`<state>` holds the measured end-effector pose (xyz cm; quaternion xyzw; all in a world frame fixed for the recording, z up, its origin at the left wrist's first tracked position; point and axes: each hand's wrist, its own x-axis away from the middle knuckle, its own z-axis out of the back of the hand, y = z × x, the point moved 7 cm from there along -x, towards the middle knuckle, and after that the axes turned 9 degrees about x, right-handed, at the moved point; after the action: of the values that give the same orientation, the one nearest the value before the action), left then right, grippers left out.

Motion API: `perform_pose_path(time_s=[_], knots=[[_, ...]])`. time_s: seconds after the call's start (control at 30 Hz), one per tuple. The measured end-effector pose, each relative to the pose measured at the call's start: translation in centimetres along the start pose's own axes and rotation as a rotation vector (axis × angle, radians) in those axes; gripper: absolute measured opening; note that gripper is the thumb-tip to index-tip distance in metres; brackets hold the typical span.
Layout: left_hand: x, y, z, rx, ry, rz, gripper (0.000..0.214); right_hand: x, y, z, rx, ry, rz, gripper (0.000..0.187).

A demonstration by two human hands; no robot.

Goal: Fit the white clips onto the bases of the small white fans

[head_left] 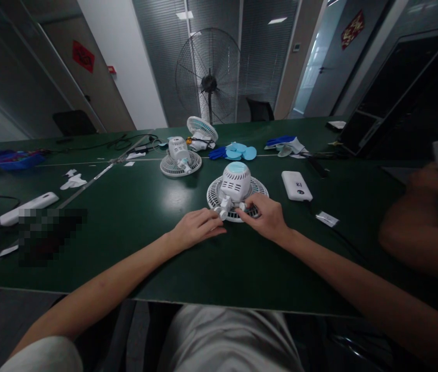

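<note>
A small white fan lies grille-down on the dark green table, its motor housing up with a light blue cap on top. My left hand rests on the table at the fan's near left edge, fingers curled toward a white bracket on the housing. My right hand sits on the grille's near right side, fingers pinched on a small white part of the fan's base.
A second white fan and a third lie farther back, beside blue discs. A white power bank lies right of my fan. Another person's arm is at the right. A large floor fan stands behind the table.
</note>
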<state>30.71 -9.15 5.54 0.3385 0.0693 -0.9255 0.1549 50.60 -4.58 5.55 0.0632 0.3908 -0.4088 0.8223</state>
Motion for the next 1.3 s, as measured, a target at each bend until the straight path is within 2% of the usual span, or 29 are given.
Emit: perform_pose_path(time_s=[0.23,0.4,0.63,0.8,1.03,1.2,1.3], knots=[[-0.4,1.3,-0.7,-0.013,-0.087,-0.009,0.035,0.0,0.0,0.0,0.047,-0.014,0.023,0.03],[-0.5,0.9,-0.7,-0.056,-0.093,0.028,0.04,0.0,-0.6,0.1,0.068,-0.039,0.079,0.029],[-0.4,0.2,-0.8,0.016,-0.087,0.096,0.04,0.0,-1.4,-0.1,0.169,-0.063,0.124,0.029],[-0.2,-0.2,-1.1,0.07,-0.089,0.137,0.044,0.1,-2.5,-0.4,0.191,-0.102,0.209,0.024],[0.2,-0.7,-1.0,0.131,-0.042,0.159,0.048,0.2,-2.3,-0.3,0.169,-0.115,0.115,0.026],[0.2,-0.7,-0.9,0.119,-0.021,0.145,0.046,0.6,-3.1,-0.5,0.155,-0.127,0.23,0.024],[0.2,-0.8,-0.7,0.11,0.004,0.154,0.046,0.4,-2.5,-0.5,0.089,-0.092,0.119,0.023]])
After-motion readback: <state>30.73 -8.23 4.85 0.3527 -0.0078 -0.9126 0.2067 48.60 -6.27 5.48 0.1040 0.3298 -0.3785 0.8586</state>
